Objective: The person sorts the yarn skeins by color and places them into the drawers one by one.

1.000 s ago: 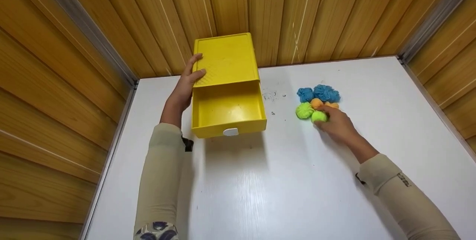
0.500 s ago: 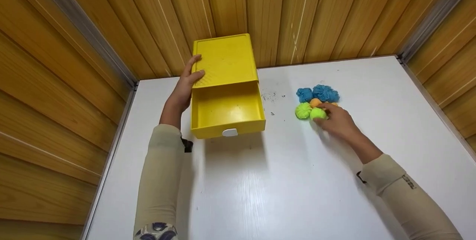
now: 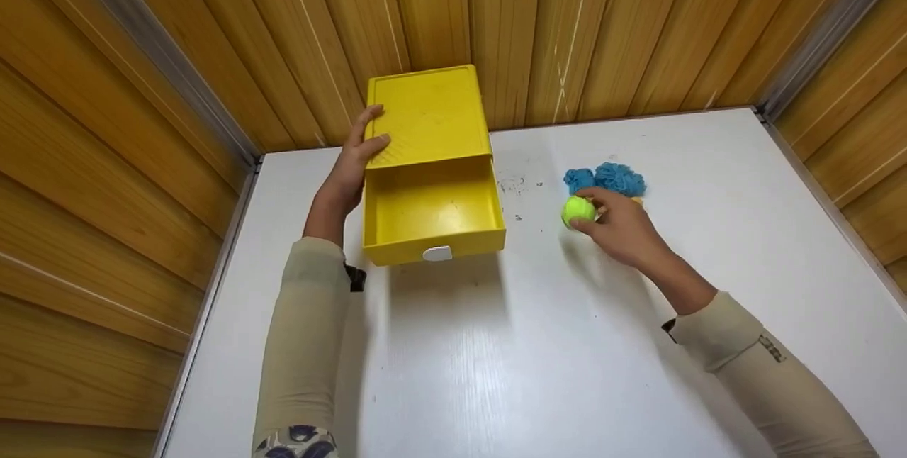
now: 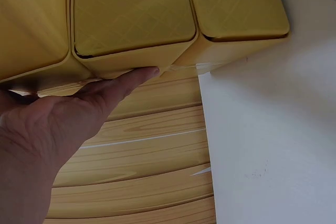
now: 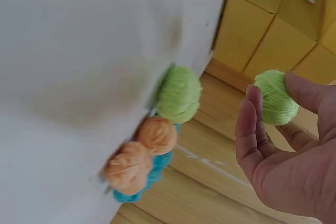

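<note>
My right hand (image 3: pixel 623 227) pinches a small light-green yarn ball (image 3: pixel 578 210) between thumb and fingertips, lifted off the white table. The right wrist view shows the same held ball (image 5: pixel 275 97). A second green yarn ball (image 5: pixel 179 94) rests on the table there, beside an orange yarn ball (image 5: pixel 157 135) and another orange one (image 5: pixel 128 167). In the head view the held ball and hand hide most of these. My left hand (image 3: pixel 351 164) lies against the left side of a yellow drawer unit (image 3: pixel 429 118), fingers fairly straight. Its top drawer (image 3: pixel 436 210) is pulled out, with nothing in it.
A larger blue yarn ball (image 3: pixel 620 179) and a smaller blue one (image 3: pixel 579 180) sit behind the right hand. The drawer (image 3: pixel 434 252) juts over the white tabletop (image 3: pixel 496 387), white handle in front. Wood-look panels (image 3: pixel 567 32) stand behind and on both sides.
My right hand has picked up one green yarn ball from the cluster and moved it slightly left. The left hand and the open drawer stay in place.
</note>
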{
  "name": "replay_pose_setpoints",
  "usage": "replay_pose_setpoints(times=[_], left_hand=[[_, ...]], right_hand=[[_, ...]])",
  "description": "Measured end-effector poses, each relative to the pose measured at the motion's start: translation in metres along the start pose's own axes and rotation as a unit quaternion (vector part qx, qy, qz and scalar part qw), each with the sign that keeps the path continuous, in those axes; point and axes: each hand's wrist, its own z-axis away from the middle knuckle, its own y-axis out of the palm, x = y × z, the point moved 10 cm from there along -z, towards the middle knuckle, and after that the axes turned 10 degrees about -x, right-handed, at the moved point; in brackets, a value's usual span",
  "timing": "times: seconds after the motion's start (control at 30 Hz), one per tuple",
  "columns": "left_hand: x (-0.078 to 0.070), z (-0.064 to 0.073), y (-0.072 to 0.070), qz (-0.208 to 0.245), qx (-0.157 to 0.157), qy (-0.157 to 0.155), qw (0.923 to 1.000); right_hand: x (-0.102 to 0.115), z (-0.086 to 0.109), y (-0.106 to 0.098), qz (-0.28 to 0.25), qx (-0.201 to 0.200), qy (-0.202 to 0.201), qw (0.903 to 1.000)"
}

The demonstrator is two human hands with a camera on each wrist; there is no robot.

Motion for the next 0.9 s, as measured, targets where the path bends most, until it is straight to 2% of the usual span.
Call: replay_pose_setpoints(times=[0.33,0.63,0.9], left_hand=[[0.000,-0.001,0.002,0.006,0.001,0.000,1.0000],[0.000,-0.001,0.002,0.002,0.006,0.003,1.0000],[-0.001,0.000,-0.001,0.004,0.006,0.004,1.0000]], right_hand=[[0.054,-0.004,0.005,-0.024,-0.011,-0.028,0.9993],[0.110,-0.011,0.020,-0.085,-0.021,-0.057,0.9945],[0.139,-0.017,0.017,-0.099,-0.038,-0.059,0.9926]])
